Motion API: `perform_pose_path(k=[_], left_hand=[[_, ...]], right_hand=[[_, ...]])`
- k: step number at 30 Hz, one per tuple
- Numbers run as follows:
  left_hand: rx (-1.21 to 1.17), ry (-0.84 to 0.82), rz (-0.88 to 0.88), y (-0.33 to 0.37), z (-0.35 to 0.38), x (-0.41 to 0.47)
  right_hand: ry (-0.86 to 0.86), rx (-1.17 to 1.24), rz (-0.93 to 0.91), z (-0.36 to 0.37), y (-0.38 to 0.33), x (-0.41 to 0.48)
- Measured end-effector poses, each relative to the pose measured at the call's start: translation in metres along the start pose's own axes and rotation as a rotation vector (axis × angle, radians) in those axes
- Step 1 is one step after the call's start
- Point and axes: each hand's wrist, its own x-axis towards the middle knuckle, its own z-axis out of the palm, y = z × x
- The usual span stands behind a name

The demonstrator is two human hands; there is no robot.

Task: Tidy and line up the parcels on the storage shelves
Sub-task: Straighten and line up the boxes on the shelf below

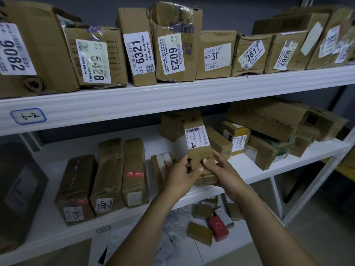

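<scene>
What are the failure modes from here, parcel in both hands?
1. The left hand and right hand grip the labelled parcel only at its near end; the far end could dip or slip out.
2. Setting it down may knock the taped box beside the left hand.
3. The big box lies tilted over the jumbled pile on the right; a nudge might slide it.
</scene>
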Motion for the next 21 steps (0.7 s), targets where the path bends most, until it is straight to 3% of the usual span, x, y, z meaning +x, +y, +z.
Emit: perform_pose_path(k=[5, 10, 14, 21], left_hand=[[0.555, 0.101, 0.143, -0.010, -0.024, -0.004], [1.004, -0.058, 0.142, -0.028, -0.046, -0.004], [1.118, -0.043, 0.169, -0.036, -0.052, -0.004], [1.237, 0.000, 0.092, -0.042, -0.071, -0.010]], right_hand=[[0.062, 0.063, 0.138, -0.002, 0.017, 0.013], [0.085, -0.189, 0.108, 0.004, 0.025, 0.022], [0.048, -0.449, -0.004, 0.010, 0.028, 0.026], [-0.325, -0.840, -0.137, 0.004, 0.034, 0.032]])
